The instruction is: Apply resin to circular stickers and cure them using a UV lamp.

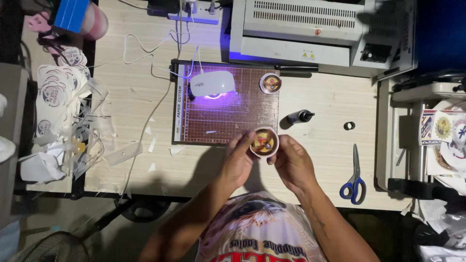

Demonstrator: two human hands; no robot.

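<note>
Because it is small, thin and round, the badge point(265, 142) held between the 2 hands looks light and fairly stiff, with a pale rim and a printed picture in orange and red on its face. Its glossy face suggests a slick surface that would smudge or slide under a flat press, so the rim is the sensible place to grip, and that is where the fingers sit.

The left hand point(238, 160) pinches the badge at its left edge, thumb and fingers closed on the rim. The right hand point(293, 162) closes on the right edge in the same way, fingertips curled against the rim. The face stays uncovered between them, tilted up toward the camera.

The badge is held just above the near edge of the brown cutting mat point(225, 104), over the wooden table point(320, 111). A 2nd round badge point(270, 83) lies at the mat's far right corner, well apart from the hands. A white lamp point(212, 83) glows violet on the mat. A small dark bottle point(298, 117) lies on its side near the right hand, a black ring point(349, 125) rests further right, and blue-handled scissors point(354, 177) lie beyond that.
</note>
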